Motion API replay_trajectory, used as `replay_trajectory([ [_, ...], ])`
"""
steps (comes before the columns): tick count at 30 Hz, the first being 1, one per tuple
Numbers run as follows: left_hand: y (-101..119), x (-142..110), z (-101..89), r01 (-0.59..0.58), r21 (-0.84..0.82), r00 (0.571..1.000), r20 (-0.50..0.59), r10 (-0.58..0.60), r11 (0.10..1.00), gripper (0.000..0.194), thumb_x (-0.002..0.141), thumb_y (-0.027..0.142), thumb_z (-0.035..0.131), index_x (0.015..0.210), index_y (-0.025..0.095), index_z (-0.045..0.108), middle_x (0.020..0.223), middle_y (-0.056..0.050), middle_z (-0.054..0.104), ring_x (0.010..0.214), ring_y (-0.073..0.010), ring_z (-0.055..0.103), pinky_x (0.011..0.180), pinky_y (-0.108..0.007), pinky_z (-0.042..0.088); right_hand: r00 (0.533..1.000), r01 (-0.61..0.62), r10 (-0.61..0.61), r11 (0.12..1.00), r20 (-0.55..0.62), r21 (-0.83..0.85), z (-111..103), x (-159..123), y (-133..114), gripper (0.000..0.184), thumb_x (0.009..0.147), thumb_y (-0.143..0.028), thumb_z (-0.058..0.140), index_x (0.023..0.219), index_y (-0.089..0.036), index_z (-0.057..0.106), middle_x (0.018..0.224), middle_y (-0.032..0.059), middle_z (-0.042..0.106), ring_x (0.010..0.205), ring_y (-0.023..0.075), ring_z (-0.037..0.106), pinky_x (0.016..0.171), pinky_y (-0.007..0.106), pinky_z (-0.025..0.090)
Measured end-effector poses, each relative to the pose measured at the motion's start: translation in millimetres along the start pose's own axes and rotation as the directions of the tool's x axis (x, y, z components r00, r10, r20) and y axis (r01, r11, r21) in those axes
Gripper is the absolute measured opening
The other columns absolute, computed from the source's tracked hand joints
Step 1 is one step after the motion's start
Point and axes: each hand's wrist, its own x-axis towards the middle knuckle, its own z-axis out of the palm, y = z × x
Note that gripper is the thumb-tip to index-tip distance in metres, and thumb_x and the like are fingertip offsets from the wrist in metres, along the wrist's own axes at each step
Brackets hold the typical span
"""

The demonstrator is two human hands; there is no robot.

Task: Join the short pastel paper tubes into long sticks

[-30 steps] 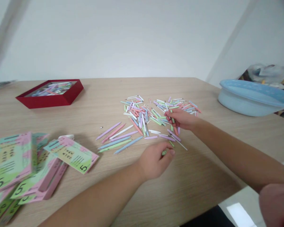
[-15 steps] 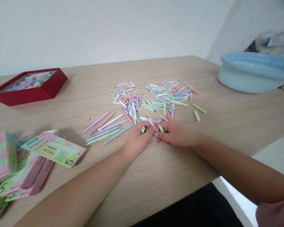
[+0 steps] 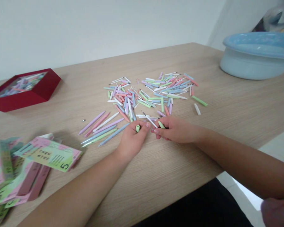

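Observation:
My left hand (image 3: 132, 135) is closed round a light green pen barrel (image 3: 137, 128), whose open end pokes out above the fist. Pinched in my right hand (image 3: 174, 129) is a thin white pen refill (image 3: 149, 119) with a dark tip, slanting up to the left. A pointed light green pen part (image 3: 161, 125) also sits between the right thumb and fingers. Both hands are just above the table, close together but apart. Beyond them lies a heap of pastel pen parts (image 3: 130, 104) and white refills. Several slim pastel pens (image 3: 104, 121) lie in a row left of my left hand.
Pink and green boxes (image 3: 49, 154) are piled at the left on the wooden table (image 3: 137, 183). Behind them stands a red box (image 3: 35, 97) of pen parts. A blue basin (image 3: 253, 66) is at the far right. One white pen piece (image 3: 197, 109) lies right of the heap.
My hands have drawn slightly apart. The white refill now stays in my right hand, away from the left fingers. The camera view has shifted a little.

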Motion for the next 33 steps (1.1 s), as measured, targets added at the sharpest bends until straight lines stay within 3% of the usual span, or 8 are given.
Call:
replay_trajectory([
  [6, -3, 0, 0.4, 0.046, -0.071, 0.998, -0.036, -0.048, 0.996, 0.045, 0.09, 0.065, 0.069, 0.088, 0.02, 0.07, 0.055, 0.005, 0.053, 0.052, -0.0118, 0.045, 0.052, -0.024, 0.036, 1.0, 0.007, -0.007, 1.0, -0.012, 0.001, -1, 1, 6, 0.031, 0.1, -0.046, 0.058, 0.088, -0.02, 0.068, 0.066, -0.0027, 0.06, 0.055, 0.011, 0.051, 0.054, 0.025, 0.039],
  [9, 1, -1, 2.3, 0.093, -0.214, 0.991, -0.078, -0.112, 0.972, 0.056, 0.089, 0.068, 0.069, 0.116, 0.019, 0.069, 0.053, 0.008, 0.046, 0.047, -0.0107, 0.039, 0.046, -0.024, 0.03, 1.0, 0.017, -0.016, 0.999, -0.025, 0.031, -2, 1, 5, 0.031, 0.1, -0.046, 0.059, 0.086, -0.019, 0.067, 0.064, -0.0033, 0.058, 0.054, 0.0105, 0.05, 0.053, 0.024, 0.039],
  [12, 5, -1, 3.1, 0.105, -0.282, 0.988, -0.077, -0.131, 0.954, 0.069, 0.092, 0.068, 0.065, 0.14, 0.018, 0.057, 0.056, 0.009, 0.046, 0.046, -0.0101, 0.038, 0.045, -0.024, 0.03, 0.999, 0.016, -0.013, 0.998, -0.05, 0.066, 0, 2, 4, 0.03, 0.098, -0.046, 0.061, 0.085, -0.019, 0.066, 0.062, -0.0043, 0.056, 0.052, 0.01, 0.048, 0.052, 0.024, 0.037],
  [16, 7, -2, 2.8, 0.007, -0.081, 0.999, 0.052, -0.002, 0.997, 0.043, 0.089, 0.053, 0.075, 0.113, 0.017, 0.072, 0.071, 0.001, 0.063, 0.06, -0.0121, 0.054, 0.059, -0.026, 0.043, 0.999, 0.034, -0.031, 0.997, -0.037, 0.065, 2, 4, 5, 0.025, 0.098, -0.04, 0.061, 0.087, -0.019, 0.066, 0.062, -0.0046, 0.057, 0.052, 0.0103, 0.049, 0.053, 0.025, 0.037],
  [21, 7, -2, 3.6, -0.06, 0.029, 0.993, 0.107, 0.057, 0.998, 0.022, 0.09, 0.038, 0.072, 0.098, 0.018, 0.071, 0.082, -0.003, 0.073, 0.075, -0.0174, 0.064, 0.073, -0.03, 0.048, 0.998, 0.052, -0.052, 0.999, -0.028, -0.006, 2, 4, 6, 0.023, 0.098, -0.039, 0.061, 0.088, -0.019, 0.066, 0.067, -0.0034, 0.062, 0.059, 0.0118, 0.053, 0.059, 0.026, 0.04],
  [28, 8, -4, 3.0, -0.062, 0.125, 0.997, 0.06, 0.055, 0.99, 0.022, 0.092, 0.041, 0.068, 0.088, 0.019, 0.07, 0.083, -0.003, 0.074, 0.078, -0.0187, 0.063, 0.075, -0.032, 0.047, 0.999, 0.012, -0.014, 0.999, -0.049, -0.036, 2, 3, 4, 0.019, 0.096, -0.033, 0.062, 0.084, -0.019, 0.065, 0.067, -0.0027, 0.064, 0.06, 0.0119, 0.054, 0.059, 0.026, 0.039],
  [33, 10, -3, 1.9, -0.064, 0.062, 0.996, 0.065, 0.06, 0.996, 0.023, 0.094, 0.041, 0.066, 0.085, 0.02, 0.067, 0.079, -0.001, 0.071, 0.079, -0.018, 0.063, 0.073, -0.03, 0.047, 0.997, 0.011, -0.009, 1.0, -0.079, 0.027, 1, -1, 4, 0.016, 0.098, -0.031, 0.059, 0.094, -0.019, 0.069, 0.07, -0.0022, 0.063, 0.06, 0.0116, 0.056, 0.059, 0.025, 0.042],
])
